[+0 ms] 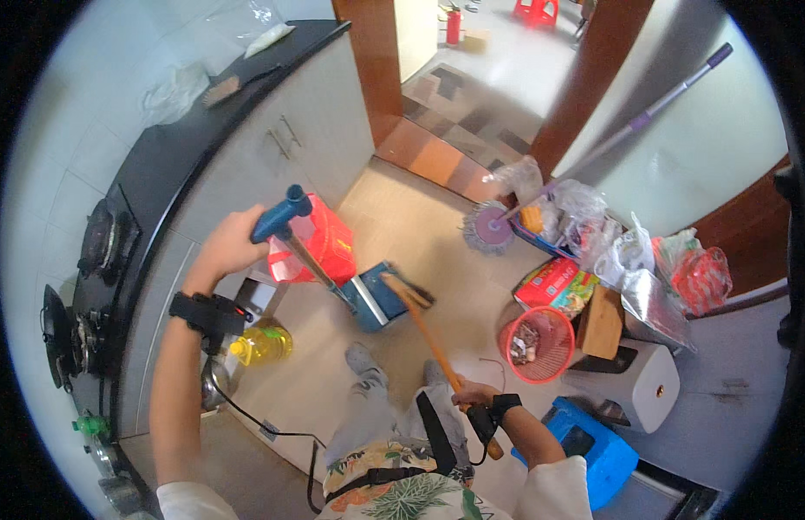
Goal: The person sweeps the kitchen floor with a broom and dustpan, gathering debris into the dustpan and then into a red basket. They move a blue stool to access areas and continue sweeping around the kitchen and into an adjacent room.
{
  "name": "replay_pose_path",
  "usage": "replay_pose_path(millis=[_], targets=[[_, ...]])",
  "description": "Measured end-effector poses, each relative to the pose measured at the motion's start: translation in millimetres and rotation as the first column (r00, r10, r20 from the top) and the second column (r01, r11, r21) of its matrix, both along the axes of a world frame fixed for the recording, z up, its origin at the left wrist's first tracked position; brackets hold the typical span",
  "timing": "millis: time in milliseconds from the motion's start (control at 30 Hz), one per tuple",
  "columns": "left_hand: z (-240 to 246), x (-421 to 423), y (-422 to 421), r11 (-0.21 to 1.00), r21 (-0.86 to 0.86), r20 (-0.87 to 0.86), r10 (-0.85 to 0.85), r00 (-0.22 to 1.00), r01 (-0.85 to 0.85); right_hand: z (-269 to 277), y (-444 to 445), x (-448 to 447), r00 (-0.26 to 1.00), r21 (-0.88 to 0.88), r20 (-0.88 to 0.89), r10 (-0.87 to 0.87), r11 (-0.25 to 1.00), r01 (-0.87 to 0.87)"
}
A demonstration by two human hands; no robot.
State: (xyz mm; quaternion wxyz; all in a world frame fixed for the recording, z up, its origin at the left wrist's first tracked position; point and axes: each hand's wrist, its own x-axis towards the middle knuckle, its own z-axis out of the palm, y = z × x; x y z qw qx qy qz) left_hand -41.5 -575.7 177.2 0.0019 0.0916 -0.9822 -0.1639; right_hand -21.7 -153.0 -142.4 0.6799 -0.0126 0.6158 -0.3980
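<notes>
My left hand (237,240) grips the blue T-shaped handle of a long-handled dustpan (383,296), whose blue pan rests on the tiled floor. A red bag (331,237) stands behind the dustpan's pole, close to the cabinet. Around the wooden handle of a broom (428,335) closes my right hand (474,395). The broom's far end lies over the pan, and its head is mostly hidden or too blurred to make out. Whether anything lies in the pan, I cannot tell.
A yellow oil bottle (269,344) is by the left cabinets. To the right are a red wastebasket (539,344) with waste in it, a spin mop (490,227), plastic bags (581,201) and a blue container (588,455). A raised threshold (435,156) crosses the doorway.
</notes>
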Motion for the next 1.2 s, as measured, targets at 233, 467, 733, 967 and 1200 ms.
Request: replay_pose_path(millis=[233,467,733,967,1200], targets=[[0.9,-4.2,19.6,0.998,-0.029,0.121,0.054,0.991,-0.051,89.0,66.2,34.9,0.987,-0.011,0.16,-0.01,1.0,0.012],[-2.0,-0.4,0.1,0.997,-0.075,0.07,0.002,0.998,0.003,124.8,100.2,120.0,0.938,0.188,-0.011,-0.346,0.921,0.342],[0.0,80.5,-20.9,0.999,-0.023,-0.046,0.034,0.998,-0.035,45.6,76.7,164.1,0.879,0.361,-0.369,-0.301,0.825,0.434],[6.7,150.8,-38.9,0.987,0.117,-0.022,0.111,0.994,-0.108,67.0,53.4,164.4,0.826,0.353,-0.373,-0.423,0.758,0.548],[16.6,176.0,-29.5,0.988,0.043,0.16,0.14,0.977,-0.149,45.4,40.8,113.3,0.842,0.204,-0.359,-0.403,0.847,0.492]])
